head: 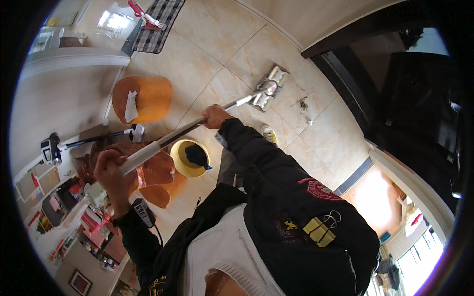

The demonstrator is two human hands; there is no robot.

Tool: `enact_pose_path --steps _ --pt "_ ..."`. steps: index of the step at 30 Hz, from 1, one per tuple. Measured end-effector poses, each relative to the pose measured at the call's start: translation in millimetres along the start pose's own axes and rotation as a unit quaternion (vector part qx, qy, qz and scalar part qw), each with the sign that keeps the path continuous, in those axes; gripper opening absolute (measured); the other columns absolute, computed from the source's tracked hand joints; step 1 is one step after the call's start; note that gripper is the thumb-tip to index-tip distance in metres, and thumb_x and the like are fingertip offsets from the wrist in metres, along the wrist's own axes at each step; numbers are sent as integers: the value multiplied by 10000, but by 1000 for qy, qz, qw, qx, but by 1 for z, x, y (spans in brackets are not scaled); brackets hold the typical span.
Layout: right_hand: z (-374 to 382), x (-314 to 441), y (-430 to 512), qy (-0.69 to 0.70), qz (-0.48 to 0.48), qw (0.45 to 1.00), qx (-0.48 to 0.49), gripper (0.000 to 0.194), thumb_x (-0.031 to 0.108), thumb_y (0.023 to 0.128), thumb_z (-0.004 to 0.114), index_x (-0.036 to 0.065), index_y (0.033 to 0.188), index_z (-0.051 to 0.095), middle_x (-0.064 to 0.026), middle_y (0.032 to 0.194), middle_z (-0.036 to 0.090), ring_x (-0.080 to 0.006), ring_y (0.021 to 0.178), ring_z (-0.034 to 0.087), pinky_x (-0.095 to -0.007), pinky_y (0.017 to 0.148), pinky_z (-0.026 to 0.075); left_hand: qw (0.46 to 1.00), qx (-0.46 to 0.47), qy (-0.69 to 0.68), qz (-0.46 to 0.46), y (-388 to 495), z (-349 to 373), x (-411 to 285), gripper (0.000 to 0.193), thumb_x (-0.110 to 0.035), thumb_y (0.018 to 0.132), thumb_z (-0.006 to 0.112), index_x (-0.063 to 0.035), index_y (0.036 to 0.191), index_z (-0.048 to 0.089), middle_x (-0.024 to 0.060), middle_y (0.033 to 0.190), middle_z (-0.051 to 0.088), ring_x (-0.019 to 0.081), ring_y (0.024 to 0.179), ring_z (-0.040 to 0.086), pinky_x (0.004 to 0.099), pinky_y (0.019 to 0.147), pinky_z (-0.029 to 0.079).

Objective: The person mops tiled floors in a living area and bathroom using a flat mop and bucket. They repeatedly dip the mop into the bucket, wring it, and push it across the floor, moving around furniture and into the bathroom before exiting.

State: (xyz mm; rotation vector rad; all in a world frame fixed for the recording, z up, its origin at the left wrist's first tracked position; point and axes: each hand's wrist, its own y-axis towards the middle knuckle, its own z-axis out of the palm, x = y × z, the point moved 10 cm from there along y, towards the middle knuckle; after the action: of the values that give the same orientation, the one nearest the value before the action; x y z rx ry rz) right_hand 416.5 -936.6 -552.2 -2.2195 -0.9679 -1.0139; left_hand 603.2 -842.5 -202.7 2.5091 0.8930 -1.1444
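A flat mop's handle [181, 130] runs diagonally across the view. Near its thick upper end, my left hand [113, 174] is closed around it at the lower left. Further down the pole, my right hand [216, 116] grips it with bent fingers. The mop head [269, 88] lies on the beige tiled floor. To its right are a small clump of dark debris [303, 104] and a small white scrap [310, 122]. Under the pole, between my hands, stands a yellow bucket [177, 155] with a dark cloth or bag [195, 155] inside.
An orange stool [157, 98] stands left of the mop head, with more orange seats [159, 196] near the bucket. A cordless vacuum cleaner [96, 140] stands by the wall. A checked mat [157, 27] lies at the top. Dark furniture [411, 122] lines the right; cluttered shelves [48, 185] fill the lower left.
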Motion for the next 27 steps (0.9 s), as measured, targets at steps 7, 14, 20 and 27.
enact_pose_path --steps 7,14,20,27 --pt "-4 -89 -153 -39 46 994 96 188 241 724 594 60 722 646 -191 777 648 -397 794 625 -498 753 489 997 54 -55 -29 -122 105 8 241 125 786 381 9 767 591 53 689 599 117 641 579 232 618 464" --pt "-47 -55 -211 -6 28 999 43 165 201 750 560 59 665 562 -200 701 593 -414 747 589 -520 724 451 995 -4 -68 75 -194 77 -49 243 135 753 385 10 757 593 83 700 630 142 619 567 240 590 450" --pt "-45 56 -208 9 -102 994 -26 188 186 723 573 68 597 498 -163 602 526 -380 652 544 -465 680 416 974 -94 -102 178 -245 -32 -81 235 122 752 392 7 747 597 110 693 630 160 581 567 245 561 452" --pt "17 165 -194 57 -231 971 1 154 117 619 642 81 637 494 -123 636 542 -354 685 554 -449 688 405 944 -241 -95 206 -342 -115 -79 171 58 830 472 -8 680 521 87 572 495 195 509 543 333 489 519"
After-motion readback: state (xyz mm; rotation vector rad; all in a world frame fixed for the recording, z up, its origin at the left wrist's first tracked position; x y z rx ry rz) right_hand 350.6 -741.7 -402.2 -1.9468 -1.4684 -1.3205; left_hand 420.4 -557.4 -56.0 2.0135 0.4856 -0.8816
